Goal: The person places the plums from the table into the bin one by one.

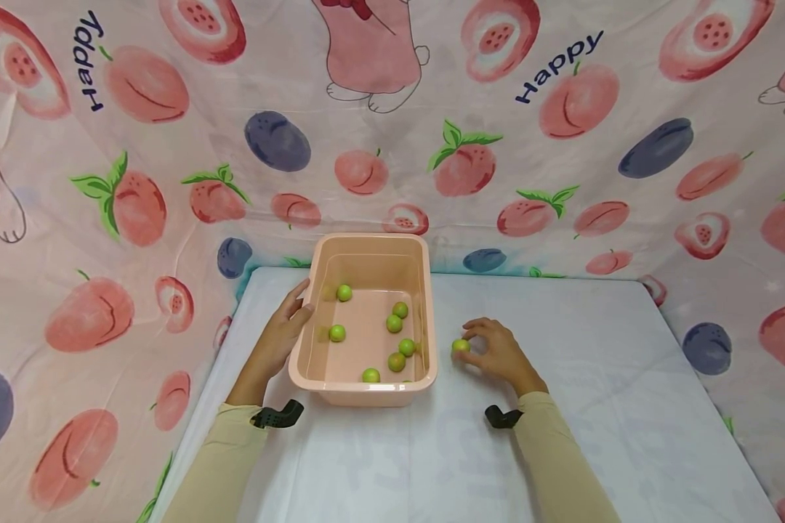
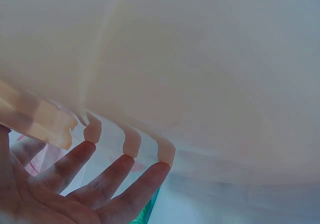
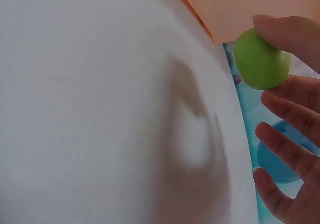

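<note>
In the head view my right hand (image 1: 499,351) pinches a small round green fruit (image 1: 461,346) between thumb and fingers, right of a peach-coloured plastic basin (image 1: 371,386). Close up in the right wrist view, the green fruit (image 3: 261,60) is smooth, with the thumb on its top and a finger beneath; the other fingers of that hand (image 3: 300,134) are spread apart. My left hand (image 1: 280,335) rests on the basin's left side. In the left wrist view, fingertips of the left hand (image 2: 75,194) touch the basin's outer wall (image 2: 145,69). Several similar green fruits (image 1: 394,324) lie inside the basin.
A white-covered table (image 1: 595,407) carries the basin. Behind and beside it hangs a pink cloth (image 1: 392,196) printed with fruit. Each wrist wears a black device; one is the left wrist's device (image 1: 278,415).
</note>
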Demonstrator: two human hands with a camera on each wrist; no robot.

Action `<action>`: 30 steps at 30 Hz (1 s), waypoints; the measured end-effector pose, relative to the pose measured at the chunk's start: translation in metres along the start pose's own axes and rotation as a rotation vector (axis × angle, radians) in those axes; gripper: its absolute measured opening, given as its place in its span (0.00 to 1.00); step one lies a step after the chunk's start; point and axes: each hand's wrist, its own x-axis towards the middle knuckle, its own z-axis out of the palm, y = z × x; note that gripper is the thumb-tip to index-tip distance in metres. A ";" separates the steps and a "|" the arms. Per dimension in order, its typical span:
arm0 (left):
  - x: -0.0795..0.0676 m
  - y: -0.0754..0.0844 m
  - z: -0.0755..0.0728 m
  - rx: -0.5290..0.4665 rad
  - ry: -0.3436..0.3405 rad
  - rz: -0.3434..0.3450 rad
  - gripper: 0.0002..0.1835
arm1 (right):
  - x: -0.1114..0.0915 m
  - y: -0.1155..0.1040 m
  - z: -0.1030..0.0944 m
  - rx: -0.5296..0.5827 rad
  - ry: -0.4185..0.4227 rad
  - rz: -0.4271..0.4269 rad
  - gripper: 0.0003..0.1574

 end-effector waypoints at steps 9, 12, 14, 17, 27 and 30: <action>0.000 0.000 -0.001 -0.006 0.000 0.001 0.31 | 0.011 -0.009 -0.016 -0.010 0.009 0.004 0.17; 0.000 0.000 -0.001 -0.001 -0.001 -0.001 0.31 | 0.015 -0.012 -0.022 -0.009 0.006 0.001 0.18; -0.001 0.000 -0.001 0.002 -0.002 -0.002 0.31 | 0.019 -0.015 -0.026 -0.017 0.002 0.001 0.18; -0.001 0.000 -0.001 0.004 -0.004 -0.003 0.31 | 0.024 -0.019 -0.033 -0.029 0.004 -0.004 0.18; -0.001 0.001 -0.001 0.012 0.001 -0.014 0.31 | 0.043 -0.038 -0.060 -0.029 0.045 -0.061 0.18; -0.001 0.001 0.000 0.012 0.004 -0.016 0.31 | 0.048 -0.044 -0.068 -0.035 0.060 -0.088 0.18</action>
